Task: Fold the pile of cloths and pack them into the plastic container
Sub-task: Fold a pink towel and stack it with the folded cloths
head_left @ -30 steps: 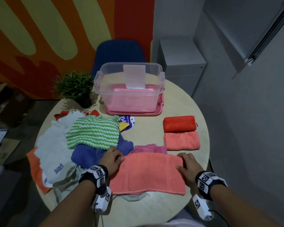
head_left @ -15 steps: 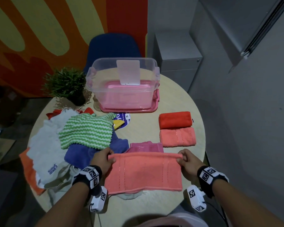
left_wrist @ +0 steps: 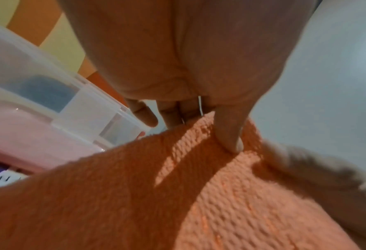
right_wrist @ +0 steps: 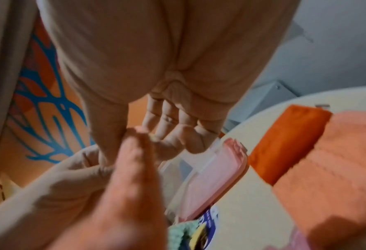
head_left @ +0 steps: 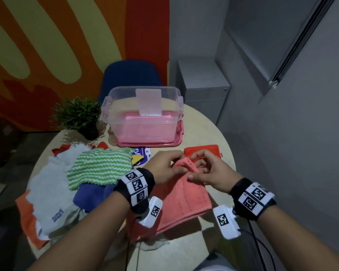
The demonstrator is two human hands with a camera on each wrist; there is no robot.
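Closest to the person, the salmon-pink terry cloth (head_left: 184,202) hangs from both hands, its lower edge trailing at the near rim of the round pale table (head_left: 209,137). The left hand (head_left: 164,167) and right hand (head_left: 209,173) have met above the table, each pinching a top corner of the cloth between thumb and curled fingers, so the two corners come together. This looks like a fold in half, mid-step. Next, I'd guess, the doubled cloth needs laying flat and smoothing. Left of the hands lies the unfolded pile, topped by a green-and-white striped cloth (head_left: 100,169); beyond them, a folded orange-red cloth (head_left: 202,150). Farthest off stands the clear plastic container (head_left: 143,122), open-topped.
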